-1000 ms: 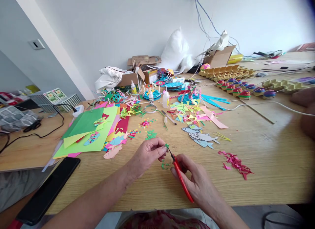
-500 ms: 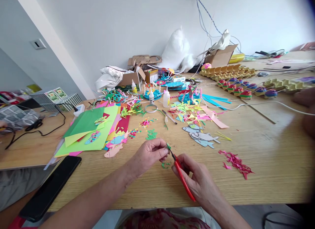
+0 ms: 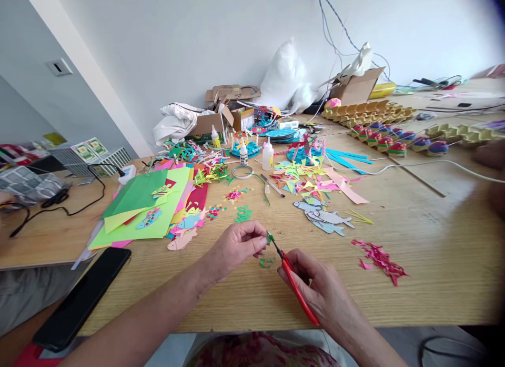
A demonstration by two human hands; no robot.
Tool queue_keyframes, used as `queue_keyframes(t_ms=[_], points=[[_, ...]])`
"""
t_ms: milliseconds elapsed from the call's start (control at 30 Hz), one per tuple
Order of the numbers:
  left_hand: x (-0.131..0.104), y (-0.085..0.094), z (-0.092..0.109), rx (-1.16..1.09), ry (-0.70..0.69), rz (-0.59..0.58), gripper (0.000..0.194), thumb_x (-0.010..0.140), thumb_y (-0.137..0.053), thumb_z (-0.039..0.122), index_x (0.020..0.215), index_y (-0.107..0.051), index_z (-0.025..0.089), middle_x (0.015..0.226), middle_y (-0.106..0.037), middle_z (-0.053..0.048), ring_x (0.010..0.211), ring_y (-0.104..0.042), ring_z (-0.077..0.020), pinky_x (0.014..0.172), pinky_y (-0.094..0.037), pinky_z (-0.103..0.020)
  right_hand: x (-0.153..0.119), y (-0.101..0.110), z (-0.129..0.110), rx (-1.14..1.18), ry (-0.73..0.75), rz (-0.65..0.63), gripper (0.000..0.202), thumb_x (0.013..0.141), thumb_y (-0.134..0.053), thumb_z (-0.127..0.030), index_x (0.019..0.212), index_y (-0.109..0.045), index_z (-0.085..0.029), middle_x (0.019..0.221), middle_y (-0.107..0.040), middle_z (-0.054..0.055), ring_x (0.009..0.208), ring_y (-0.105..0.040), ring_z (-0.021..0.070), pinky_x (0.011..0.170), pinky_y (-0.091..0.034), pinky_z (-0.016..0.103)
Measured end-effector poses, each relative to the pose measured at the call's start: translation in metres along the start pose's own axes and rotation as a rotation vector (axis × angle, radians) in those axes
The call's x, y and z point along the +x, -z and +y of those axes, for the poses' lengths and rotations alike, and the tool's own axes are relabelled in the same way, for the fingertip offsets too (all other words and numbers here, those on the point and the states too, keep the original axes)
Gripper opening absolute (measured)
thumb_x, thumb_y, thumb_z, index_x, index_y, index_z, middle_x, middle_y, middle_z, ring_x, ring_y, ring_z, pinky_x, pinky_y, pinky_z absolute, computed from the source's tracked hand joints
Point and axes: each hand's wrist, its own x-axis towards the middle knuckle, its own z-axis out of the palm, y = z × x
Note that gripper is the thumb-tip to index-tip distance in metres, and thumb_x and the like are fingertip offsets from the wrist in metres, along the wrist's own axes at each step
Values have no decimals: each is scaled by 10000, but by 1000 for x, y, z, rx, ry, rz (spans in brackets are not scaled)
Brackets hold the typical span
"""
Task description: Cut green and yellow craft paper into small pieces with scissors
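Note:
My left hand (image 3: 245,241) pinches a tiny piece of green paper (image 3: 270,237) between thumb and fingertips, above the wooden table. In my right hand (image 3: 311,283) are red-handled scissors (image 3: 296,288), their dark blades pointing up and left against the green paper. Beneath the hands lie small green scraps (image 3: 266,263). A little pile of cut green pieces (image 3: 242,214) sits just beyond my left hand. Grey paper fish (image 3: 323,219) lie past my right hand, and dark pink paper shreds (image 3: 382,260) are to its right.
Coloured paper sheets (image 3: 138,198) with paper fish spread at the left, near a black phone (image 3: 84,298) at the table edge. Glue bottles (image 3: 268,155) stand mid-table. Paper scraps (image 3: 303,178), egg cartons (image 3: 366,114) and a white cable (image 3: 434,165) lie beyond. Parts of other people show at both sides.
My right hand and the scissors have shifted slightly right and down. My left hand keeps its pinch on the green paper, almost in the same place.

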Motion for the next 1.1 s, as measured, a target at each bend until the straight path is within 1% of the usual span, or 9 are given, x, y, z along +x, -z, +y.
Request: queue_keyframes(t_ms=[233, 433, 533, 600, 667, 833, 1100], points=[[-2, 1, 2, -10, 19, 43, 142, 672, -583, 267, 688, -530, 137, 595, -496, 28, 554, -463, -74, 566, -397, -210, -2, -1, 1, -14, -8, -8, 295, 803, -397, -369, 575, -427, -184, 491, -298, -68, 455, -283, 83, 419, -233, 196], [-1, 4, 0, -12, 8, 54, 136, 679, -583, 261, 682, -530, 135, 576, -503, 29, 545, -462, -72, 549, -394, -201, -2, 1, 0, -21, -20, -27, 293, 791, -403, -378, 569, -425, -188, 478, -313, -66, 443, -306, 85, 422, -246, 200], [-2, 4, -1, -19, -8, 48, 129, 694, -577, 256, 689, -533, 135, 569, -503, 28, 543, -460, -74, 547, -392, -202, -1, 2, -2, 11, -13, -58, 280, 812, -374, -381, 607, -417, -195, 505, -370, -54, 473, -356, 96, 444, -280, 202], [-3, 2, -1, -54, -16, 44, 127, 714, -564, 256, 707, -535, 133, 582, -517, 19, 561, -473, -82, 558, -395, -210, -1, 3, -4, 33, 5, -81, 268, 831, -351, -384, 652, -422, -198, 547, -419, -41, 514, -397, 106, 473, -309, 206], [-4, -1, -1, -108, -10, 51, 129, 729, -552, 258, 721, -533, 131, 603, -537, 4, 586, -493, -93, 566, -394, -216, -1, 3, -6, 45, 13, -95, 260, 837, -348, -384, 672, -424, -198, 573, -438, -35, 537, -414, 112, 492, -326, 210], [-6, -7, -2, -202, 31, 61, 137, 724, -567, 260, 713, -516, 133, 607, -564, -6, 578, -517, -97, 563, -391, -218, 0, 2, -8, 98, 1, -78, 238, 831, -370, -356, 656, -411, -199, 568, -407, -40, 533, -389, 110, 485, -322, 210], [-6, -9, -2, -246, 59, 64, 163, 697, -594, 277, 694, -510, 138, 585, -575, 1, 552, -531, -97, 547, -390, -216, 1, 0, -6, 135, 8, -79, 253, 830, -375, -368, 641, -383, -199, 561, -378, -51, 521, -359, 100, 476, -294, 209]])
